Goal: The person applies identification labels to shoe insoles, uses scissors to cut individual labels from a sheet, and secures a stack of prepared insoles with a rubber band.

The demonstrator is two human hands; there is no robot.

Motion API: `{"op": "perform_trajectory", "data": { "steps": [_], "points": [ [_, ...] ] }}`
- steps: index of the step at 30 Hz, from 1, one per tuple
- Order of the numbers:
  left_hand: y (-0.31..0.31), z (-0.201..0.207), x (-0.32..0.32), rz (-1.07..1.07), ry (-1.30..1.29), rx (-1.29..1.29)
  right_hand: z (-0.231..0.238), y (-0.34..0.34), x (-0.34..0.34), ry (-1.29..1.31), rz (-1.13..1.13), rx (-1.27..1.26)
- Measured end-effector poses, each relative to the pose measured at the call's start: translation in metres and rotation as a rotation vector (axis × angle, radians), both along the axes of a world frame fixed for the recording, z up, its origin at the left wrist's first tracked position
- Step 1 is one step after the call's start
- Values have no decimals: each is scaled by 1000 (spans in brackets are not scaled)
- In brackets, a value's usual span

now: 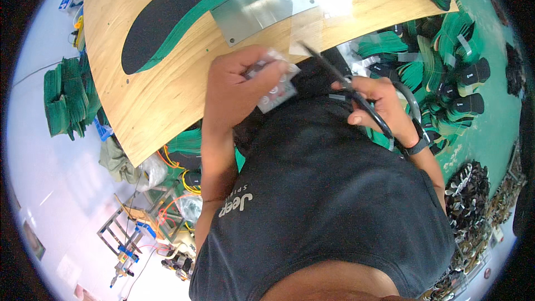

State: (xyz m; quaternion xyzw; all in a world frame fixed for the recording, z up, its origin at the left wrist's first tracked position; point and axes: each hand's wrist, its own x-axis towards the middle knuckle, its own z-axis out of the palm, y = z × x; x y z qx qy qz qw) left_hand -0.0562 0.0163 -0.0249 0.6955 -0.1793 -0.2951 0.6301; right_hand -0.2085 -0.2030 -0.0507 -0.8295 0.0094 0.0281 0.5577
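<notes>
My left hand (237, 81) is closed on a small piece of clear film (277, 98) with light and reddish printed marks, pinched between thumb and fingers. It is held in front of my dark shirt, near the table's front edge. A pair of scissors (329, 66) with dark handles is in my right hand (384, 103), with fingers in the handle loops. The blades point up and left toward the film, apart from it. On the wooden table (150, 100) beyond my left hand lies a long, curved stack of black-topped green insoles (173, 17).
A shiny metal plate (253, 17) is fixed to the table beside the stack. More insole stacks (440, 72) fill the right side, below the table's edge. Another green pile (69, 97) stands at the far left. Dark scraps (471, 195) heap on the floor at right.
</notes>
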Motion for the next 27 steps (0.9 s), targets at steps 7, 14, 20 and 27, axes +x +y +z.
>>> {"op": "perform_trajectory", "data": {
  "steps": [7,14,20,27],
  "points": [
    [-19,-24,15,24,-797,-1,32,-62,44,-202,-407,-444],
    [-33,3,-25,-261,-299,-134,64,-107,134,-154,-416,-852],
    [-22,-5,-14,158,-97,-536,55,-43,109,-559,-201,-392],
    [-29,8,-21,200,-25,-772,20,60,88,-251,-120,653]
  ]
}}
